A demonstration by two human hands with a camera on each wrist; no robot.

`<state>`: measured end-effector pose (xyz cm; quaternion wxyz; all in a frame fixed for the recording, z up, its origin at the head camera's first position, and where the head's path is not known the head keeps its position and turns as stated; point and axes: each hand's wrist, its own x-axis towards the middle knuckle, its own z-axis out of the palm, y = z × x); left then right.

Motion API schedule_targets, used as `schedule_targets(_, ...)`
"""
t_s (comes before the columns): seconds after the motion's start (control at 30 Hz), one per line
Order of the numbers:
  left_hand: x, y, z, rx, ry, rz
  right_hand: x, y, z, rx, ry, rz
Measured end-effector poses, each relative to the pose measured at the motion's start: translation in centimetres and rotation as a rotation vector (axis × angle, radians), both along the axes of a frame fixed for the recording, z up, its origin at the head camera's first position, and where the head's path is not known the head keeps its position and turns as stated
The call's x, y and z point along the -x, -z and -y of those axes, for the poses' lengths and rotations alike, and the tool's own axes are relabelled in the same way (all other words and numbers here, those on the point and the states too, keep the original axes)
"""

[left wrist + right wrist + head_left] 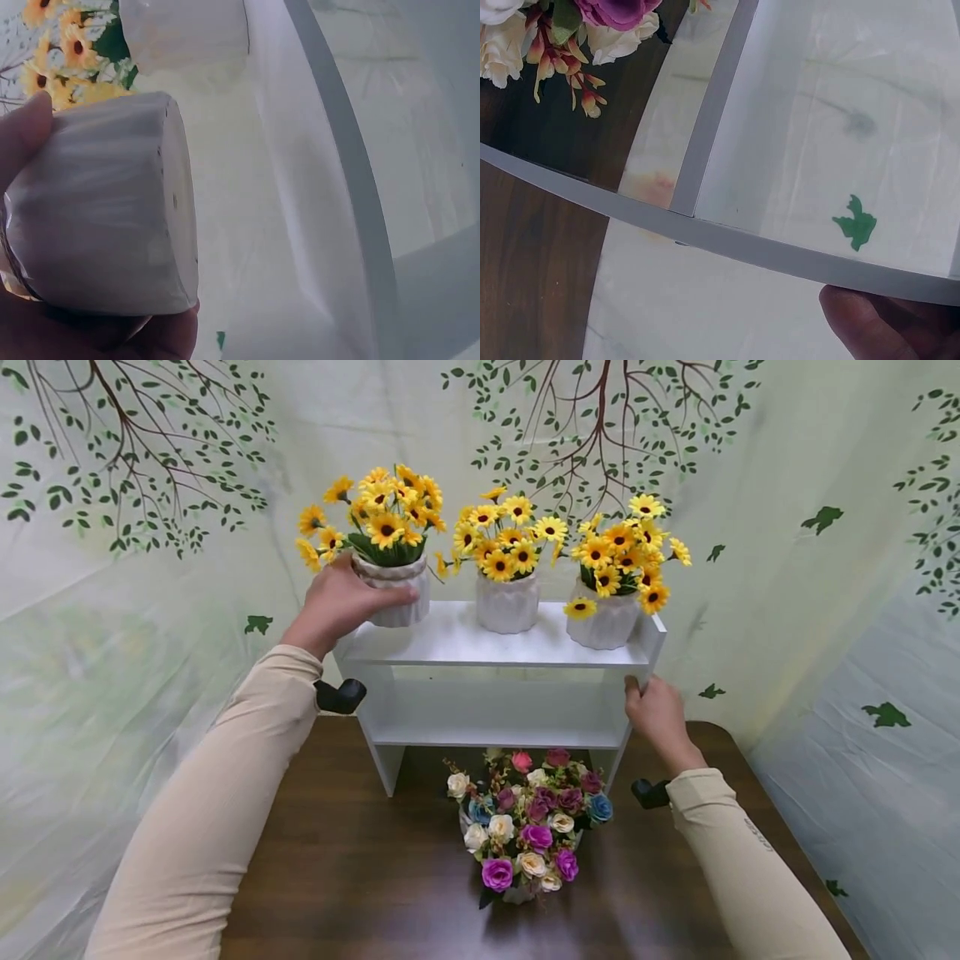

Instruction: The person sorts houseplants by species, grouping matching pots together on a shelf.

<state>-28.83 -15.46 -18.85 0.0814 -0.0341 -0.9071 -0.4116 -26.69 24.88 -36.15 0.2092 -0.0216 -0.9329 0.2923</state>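
My left hand grips a white ribbed pot of yellow daisy-like flowers, thumb across the front. In the left wrist view the pot's underside shows, raised off the top board at the shelf's left end. My right hand holds the right side panel of the white shelf unit just below the top board; its thumb lies on the panel edge in the right wrist view, the other fingers partly hidden. Two more white pots, a middle pot and a right pot, stand on top with similar flowers.
Multicoloured artificial roses in a pot stand on the brown table, in front of the shelf's lower opening. A leaf-patterned curtain hangs behind and at both sides.
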Motion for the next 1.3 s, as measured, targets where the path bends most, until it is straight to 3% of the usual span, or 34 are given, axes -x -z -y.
schedule_targets(0.13, 1.2, 0.5, -0.7, -0.039, -0.045, 0.008, 0.0, 0.0, 0.0, 0.010, -0.002, -0.003)
schedule_targets(0.3, 2.2, 1.3, -1.3, -0.004, -0.091, 0.031, 0.0, 0.0, 0.1, 0.010, -0.001, -0.001)
schedule_targets(0.67, 2.6, 2.2, -2.2, -0.099, -0.074, 0.089, 0.0, 0.1, 0.1, 0.014, 0.032, 0.012)
schedule_targets(0.93, 3.2, 3.6, -2.4, -0.131, -0.080, 0.097, 0.1, 0.1, 0.2, 0.017, 0.033, 0.026)
schedule_targets(1.07, 3.6, 4.0, -2.5, -0.163, -0.084, 0.088, 0.2, 0.1, 0.1, 0.017, 0.031, 0.036)
schedule_targets(1.3, 3.8, 4.5, -2.6, -0.230, -0.012, 0.035, 0.2, 0.1, 0.1, 0.019, 0.031, 0.032)
